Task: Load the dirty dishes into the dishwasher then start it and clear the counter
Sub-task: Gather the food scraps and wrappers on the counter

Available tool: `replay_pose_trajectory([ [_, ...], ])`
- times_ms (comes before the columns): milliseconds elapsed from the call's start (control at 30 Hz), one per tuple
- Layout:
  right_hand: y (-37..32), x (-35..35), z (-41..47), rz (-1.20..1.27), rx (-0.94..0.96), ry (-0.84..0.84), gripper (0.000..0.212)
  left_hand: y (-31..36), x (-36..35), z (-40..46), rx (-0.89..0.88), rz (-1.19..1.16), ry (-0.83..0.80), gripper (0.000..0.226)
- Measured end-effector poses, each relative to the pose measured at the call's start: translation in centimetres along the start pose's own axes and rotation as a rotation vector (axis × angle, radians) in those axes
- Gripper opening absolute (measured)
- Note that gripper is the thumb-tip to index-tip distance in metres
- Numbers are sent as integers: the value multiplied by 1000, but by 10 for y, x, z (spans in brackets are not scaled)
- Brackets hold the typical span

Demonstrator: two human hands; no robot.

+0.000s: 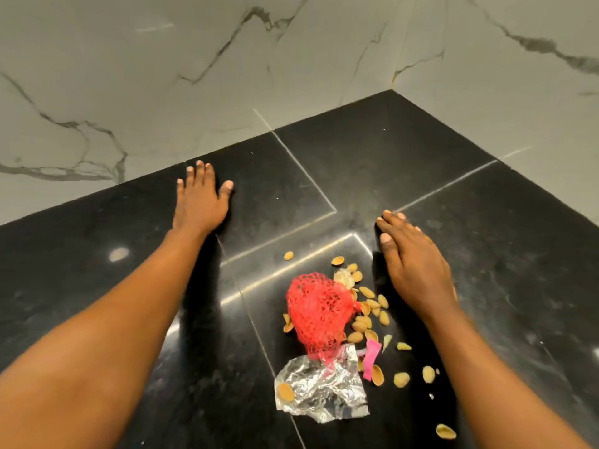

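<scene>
Reaching out over the glossy black stone worktop (405,150), both hands lie flat with fingers straight and hold nothing. The left hand (200,197) is stretched far forward near the marble-veined white wall (162,76), arm almost fully extended, fingertips splayed on the stone. The right hand (413,260) sits nearer, palm down and angled inward, its edge just beside the litter.

Between the two forearms, closer to the right one, lies the rubbish to be cleared: a crumpled red plastic mesh net bag (316,311), a creased sheet of silver foil wrapper (321,388) touching its near end, a small pink scrap (371,354), and a scatter of tan pistachio shells (369,303) mostly along the right hand's side.

All of it looks very light. The net is soft and should bunch up easily when pinched anywhere; the foil is thin, crinkly and likely to tear or slide. The shells are hard, tiny and skittish on the polished stone, so sweeping them together with a flat hand seems wiser than picking singly.
</scene>
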State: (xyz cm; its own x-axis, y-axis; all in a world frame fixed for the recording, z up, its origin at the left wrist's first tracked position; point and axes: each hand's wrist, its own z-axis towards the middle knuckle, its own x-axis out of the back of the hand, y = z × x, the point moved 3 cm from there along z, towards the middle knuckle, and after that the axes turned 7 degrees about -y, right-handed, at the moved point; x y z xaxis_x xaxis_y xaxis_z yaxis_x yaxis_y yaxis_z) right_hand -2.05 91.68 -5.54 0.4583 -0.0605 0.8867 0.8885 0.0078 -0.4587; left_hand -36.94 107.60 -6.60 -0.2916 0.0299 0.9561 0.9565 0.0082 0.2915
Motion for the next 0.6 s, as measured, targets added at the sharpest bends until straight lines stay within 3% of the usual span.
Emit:
replay_pose_trajectory([
  [167, 1, -2, 1, 7, 16, -40, 57, 27, -1, -38, -269, -234, -26, 44],
  [300, 1, -1, -1, 68, 31, -117, 49, 68, -14, -103, -472, -321, -184, 56],
  [467, -2, 5, -10, 210, 91, -286, 41, 109, -22, -172, -509, -427, -286, 49],
  [600, -12, 10, -52, 282, 156, -381, 41, 127, -30, -213, -513, -446, -303, 65],
])
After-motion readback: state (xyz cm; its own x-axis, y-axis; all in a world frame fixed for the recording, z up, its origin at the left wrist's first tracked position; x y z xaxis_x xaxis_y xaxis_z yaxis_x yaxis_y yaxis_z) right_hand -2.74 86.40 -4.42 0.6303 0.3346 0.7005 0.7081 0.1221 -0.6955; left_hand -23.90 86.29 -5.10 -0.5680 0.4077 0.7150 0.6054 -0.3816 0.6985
